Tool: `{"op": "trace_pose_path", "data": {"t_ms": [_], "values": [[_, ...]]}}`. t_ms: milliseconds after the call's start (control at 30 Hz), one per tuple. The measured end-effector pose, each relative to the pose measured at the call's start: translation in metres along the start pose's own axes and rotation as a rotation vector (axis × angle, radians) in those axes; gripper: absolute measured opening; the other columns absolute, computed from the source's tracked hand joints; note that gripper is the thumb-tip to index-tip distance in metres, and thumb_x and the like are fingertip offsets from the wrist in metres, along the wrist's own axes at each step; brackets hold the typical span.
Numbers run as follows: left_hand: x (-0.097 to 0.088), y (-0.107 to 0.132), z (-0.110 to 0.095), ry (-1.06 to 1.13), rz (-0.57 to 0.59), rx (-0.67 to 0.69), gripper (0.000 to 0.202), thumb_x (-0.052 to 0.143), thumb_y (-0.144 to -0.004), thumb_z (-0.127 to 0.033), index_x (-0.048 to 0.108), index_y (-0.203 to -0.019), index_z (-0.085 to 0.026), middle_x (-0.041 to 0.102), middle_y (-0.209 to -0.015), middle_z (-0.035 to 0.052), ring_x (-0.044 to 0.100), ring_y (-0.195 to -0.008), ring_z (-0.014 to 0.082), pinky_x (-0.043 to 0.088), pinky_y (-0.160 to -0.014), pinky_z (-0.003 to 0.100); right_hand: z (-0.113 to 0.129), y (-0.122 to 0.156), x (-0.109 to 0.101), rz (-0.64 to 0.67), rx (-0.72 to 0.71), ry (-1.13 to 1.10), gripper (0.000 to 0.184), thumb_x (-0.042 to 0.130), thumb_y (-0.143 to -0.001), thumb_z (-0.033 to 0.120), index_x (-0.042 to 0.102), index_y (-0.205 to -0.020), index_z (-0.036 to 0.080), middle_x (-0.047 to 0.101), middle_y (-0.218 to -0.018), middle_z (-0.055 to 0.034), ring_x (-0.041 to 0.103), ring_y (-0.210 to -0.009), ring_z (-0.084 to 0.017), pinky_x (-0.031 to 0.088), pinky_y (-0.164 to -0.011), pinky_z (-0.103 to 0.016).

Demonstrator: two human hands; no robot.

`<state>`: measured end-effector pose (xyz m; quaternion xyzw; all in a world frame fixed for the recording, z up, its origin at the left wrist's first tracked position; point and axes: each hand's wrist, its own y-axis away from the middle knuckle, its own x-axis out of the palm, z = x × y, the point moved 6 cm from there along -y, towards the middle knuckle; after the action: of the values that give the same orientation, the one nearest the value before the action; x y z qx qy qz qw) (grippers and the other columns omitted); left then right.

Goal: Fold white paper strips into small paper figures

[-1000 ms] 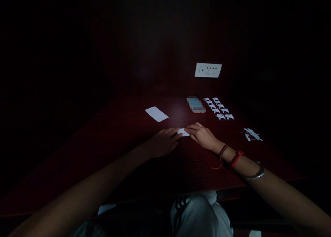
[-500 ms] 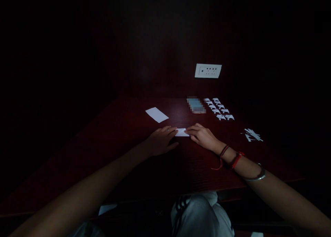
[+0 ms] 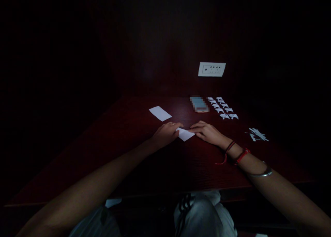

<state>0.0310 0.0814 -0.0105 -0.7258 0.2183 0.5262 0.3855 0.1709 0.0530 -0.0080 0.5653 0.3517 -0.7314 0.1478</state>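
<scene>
A small white paper slip lies on the dark red table, turned at an angle. My left hand has curled fingers pinching the slip's left end. My right hand rests its fingertips on the slip's right end, fingers pressed together and laid nearly flat. Red cords and a metal bangle ring my right wrist.
Another white slip lies further back on the left. A phone and two rows of several folded paper pieces sit at the back right, loose paper scraps at the right. A white wall socket is behind. The room is very dark.
The slip between my hands has opened out larger and turned to an angle. My left fingers have curled onto its left end; both hands shifted slightly to the right.
</scene>
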Motion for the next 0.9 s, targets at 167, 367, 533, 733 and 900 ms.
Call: {"op": "trace_pose_path", "data": {"t_ms": [167,367,533,733,900], "values": [[-0.002,0.002,-0.001,-0.072,-0.022,0.009,0.02,0.042,-0.08,-0.025,0.054,-0.095,-0.021,0.046,-0.099,0.0041,0.044,-0.093,0.0179,0.036,-0.08,0.033,-0.01,-0.001,-0.001,-0.042,0.06,-0.031,0.027,0.046,-0.078,0.03,0.059,-0.1,0.019,0.057,-0.097,-0.0062,0.049,-0.093,-0.017,0.04,-0.082,-0.034],[0.0,0.005,-0.017,-0.053,0.074,0.145,0.022,0.036,-0.084,-0.02,0.052,-0.1,-0.02,0.051,-0.099,0.0026,0.048,-0.088,0.0142,0.038,-0.076,0.027,-0.017,-0.004,0.001,-0.092,0.143,-0.057,0.021,0.048,-0.078,0.028,0.059,-0.092,0.017,0.056,-0.088,-0.0067,0.05,-0.086,-0.016,0.039,-0.079,-0.032],[-0.001,0.012,-0.023,-0.126,0.053,0.102,0.025,0.035,-0.086,-0.03,0.052,-0.101,-0.019,0.053,-0.101,0.0041,0.051,-0.088,0.0171,0.037,-0.078,0.033,-0.019,-0.006,-0.002,-0.058,0.241,-0.14,0.013,0.049,-0.077,0.025,0.057,-0.075,0.014,0.056,-0.074,-0.0047,0.05,-0.07,-0.013,0.04,-0.067,-0.026],[0.004,0.014,-0.021,-0.122,0.034,0.058,0.026,0.035,-0.085,-0.025,0.05,-0.107,-0.021,0.05,-0.108,0.0055,0.048,-0.096,0.0193,0.038,-0.076,0.032,-0.013,-0.005,-0.003,0.053,0.251,-0.341,0.018,0.055,-0.071,0.031,0.059,-0.07,0.014,0.056,-0.068,-0.0013,0.049,-0.062,-0.01,0.039,-0.06,-0.023],[0.005,0.009,-0.025,0.016,0.037,0.091,0.022,0.035,-0.085,-0.017,0.051,-0.099,-0.019,0.053,-0.1,0.0028,0.049,-0.091,0.0156,0.036,-0.079,0.031,-0.027,-0.006,0.005,-0.017,0.464,-0.475,0.027,0.058,-0.067,0.031,0.061,-0.087,0.013,0.059,-0.078,-0.0042,0.053,-0.068,-0.012,0.042,-0.064,-0.025]]}}
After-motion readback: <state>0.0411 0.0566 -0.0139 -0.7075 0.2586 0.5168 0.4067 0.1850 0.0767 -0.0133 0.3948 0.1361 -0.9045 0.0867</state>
